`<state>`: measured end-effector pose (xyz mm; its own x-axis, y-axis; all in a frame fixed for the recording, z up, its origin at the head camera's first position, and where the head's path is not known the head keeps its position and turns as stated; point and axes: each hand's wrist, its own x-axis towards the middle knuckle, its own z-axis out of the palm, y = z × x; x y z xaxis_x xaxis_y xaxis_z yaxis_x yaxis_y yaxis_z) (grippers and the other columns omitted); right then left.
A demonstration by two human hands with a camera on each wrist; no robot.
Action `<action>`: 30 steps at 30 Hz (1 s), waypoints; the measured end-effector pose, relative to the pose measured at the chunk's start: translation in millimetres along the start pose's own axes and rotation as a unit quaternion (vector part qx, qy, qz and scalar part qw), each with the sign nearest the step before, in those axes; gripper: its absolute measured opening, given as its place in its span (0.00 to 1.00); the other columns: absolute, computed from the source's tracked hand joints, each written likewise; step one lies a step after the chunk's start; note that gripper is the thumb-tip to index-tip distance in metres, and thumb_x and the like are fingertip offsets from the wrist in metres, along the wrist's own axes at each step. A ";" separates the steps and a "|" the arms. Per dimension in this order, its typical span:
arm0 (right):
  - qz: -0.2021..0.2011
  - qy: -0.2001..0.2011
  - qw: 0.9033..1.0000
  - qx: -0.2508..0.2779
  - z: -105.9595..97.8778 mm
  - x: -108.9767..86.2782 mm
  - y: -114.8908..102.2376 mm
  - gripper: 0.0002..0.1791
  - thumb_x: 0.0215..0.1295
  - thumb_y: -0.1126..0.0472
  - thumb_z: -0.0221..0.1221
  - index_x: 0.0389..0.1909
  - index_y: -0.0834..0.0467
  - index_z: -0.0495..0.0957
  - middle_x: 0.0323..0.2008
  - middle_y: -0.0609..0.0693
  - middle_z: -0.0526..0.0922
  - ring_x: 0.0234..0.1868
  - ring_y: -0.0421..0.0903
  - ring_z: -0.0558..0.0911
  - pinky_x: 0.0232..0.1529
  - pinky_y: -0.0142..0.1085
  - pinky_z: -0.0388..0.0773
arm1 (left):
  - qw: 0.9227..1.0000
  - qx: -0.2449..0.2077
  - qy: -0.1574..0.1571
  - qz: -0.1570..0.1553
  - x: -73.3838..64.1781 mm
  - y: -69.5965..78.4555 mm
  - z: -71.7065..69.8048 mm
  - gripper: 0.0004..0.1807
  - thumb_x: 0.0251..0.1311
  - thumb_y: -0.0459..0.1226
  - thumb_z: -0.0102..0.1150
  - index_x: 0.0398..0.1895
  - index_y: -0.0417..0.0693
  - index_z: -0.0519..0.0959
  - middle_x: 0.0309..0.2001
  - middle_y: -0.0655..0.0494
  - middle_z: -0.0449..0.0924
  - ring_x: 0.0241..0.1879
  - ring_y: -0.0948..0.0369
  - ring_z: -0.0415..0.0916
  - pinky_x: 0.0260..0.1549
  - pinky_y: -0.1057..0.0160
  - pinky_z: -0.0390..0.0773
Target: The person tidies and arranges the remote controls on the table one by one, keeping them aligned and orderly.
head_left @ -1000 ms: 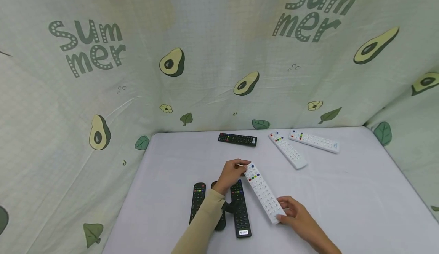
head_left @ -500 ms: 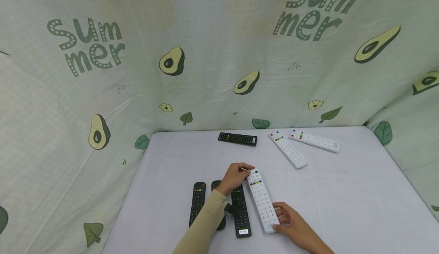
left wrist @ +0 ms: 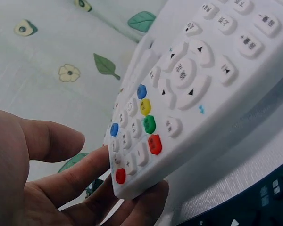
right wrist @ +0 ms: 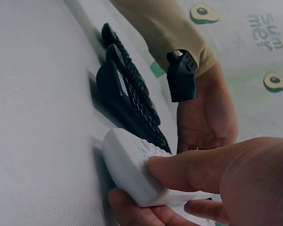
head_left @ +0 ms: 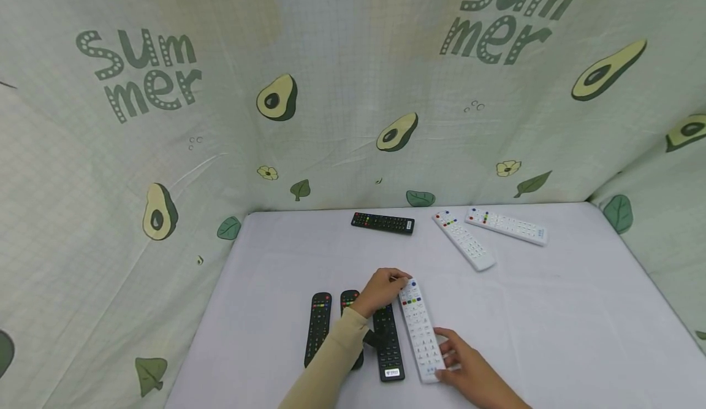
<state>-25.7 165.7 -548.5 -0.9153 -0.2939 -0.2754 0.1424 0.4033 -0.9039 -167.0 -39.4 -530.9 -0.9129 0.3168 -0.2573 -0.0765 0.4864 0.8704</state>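
Note:
A white remote control (head_left: 421,338) lies lengthwise between both hands, close over the table, beside a row of black remotes. My left hand (head_left: 382,290) holds its far end; in the left wrist view the fingers (left wrist: 151,200) curl around that end while the thumb stands apart from it. At the near end my right hand (head_left: 467,363) grips it, thumb (right wrist: 188,169) on top and fingers underneath. Immediately left of it lies a black remote (head_left: 389,347) with a white label, partly covered by the left wrist. Another black remote (head_left: 349,298) is mostly hidden under the left sleeve.
A third black remote (head_left: 318,323) lies at the row's left end. Toward the back of the white table (head_left: 579,311) are a black remote (head_left: 383,222) and two white remotes, one slanted (head_left: 463,240), one nearly crosswise (head_left: 506,225). A patterned cloth (head_left: 336,47) hangs behind.
Both hands have brought the white remote nearer and turned it from a slant to almost parallel with the black row. Its near end has swung left. The other remotes stay put.

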 end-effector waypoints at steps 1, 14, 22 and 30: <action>0.005 -0.002 1.000 -0.002 0.2 0.2 -1.2 0.46 0.56 0.70 0.72 0.74 0.73 0.61 0.46 0.55 0.79 0.41 0.43 0.80 0.38 0.32 0.82 | 1.000 0.004 -0.003 0.001 -0.3 0.4 0.1 0.14 0.76 0.40 0.57 0.53 0.44 0.88 0.49 0.54 0.86 0.44 0.64 0.78 0.47 0.58 0.82; -0.004 -0.021 0.998 -0.051 0.5 -3.3 -2.2 0.49 0.60 0.64 0.72 0.77 0.75 0.56 0.50 0.57 0.78 0.46 0.47 0.80 0.39 0.33 0.82 | 0.998 0.051 -0.023 0.013 -1.1 1.4 5.1 0.18 0.77 0.43 0.54 0.55 0.41 0.86 0.48 0.52 0.86 0.44 0.63 0.79 0.49 0.55 0.83; 0.004 -0.023 0.997 -0.074 -0.4 -4.4 -2.6 0.49 0.60 0.63 0.72 0.76 0.75 0.57 0.49 0.55 0.76 0.43 0.44 0.79 0.39 0.32 0.80 | 0.995 0.094 -0.023 0.022 -1.2 2.8 10.7 0.20 0.77 0.44 0.54 0.58 0.40 0.86 0.55 0.47 0.85 0.55 0.53 0.81 0.60 0.48 0.80; -0.015 -0.037 0.996 -0.085 -5.0 -4.8 -3.9 0.49 0.61 0.62 0.72 0.75 0.77 0.57 0.49 0.55 0.75 0.41 0.40 0.78 0.38 0.31 0.80 | 0.994 0.101 -0.027 0.036 -4.3 7.0 13.2 0.20 0.77 0.42 0.54 0.59 0.39 0.85 0.56 0.45 0.84 0.60 0.48 0.80 0.63 0.46 0.79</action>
<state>-23.8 169.8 -542.0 -0.8871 -0.3678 -0.2788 0.0449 0.5324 -0.8453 -158.4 -26.5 -529.2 -0.8902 0.3971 -0.2234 0.0756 0.6122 0.7871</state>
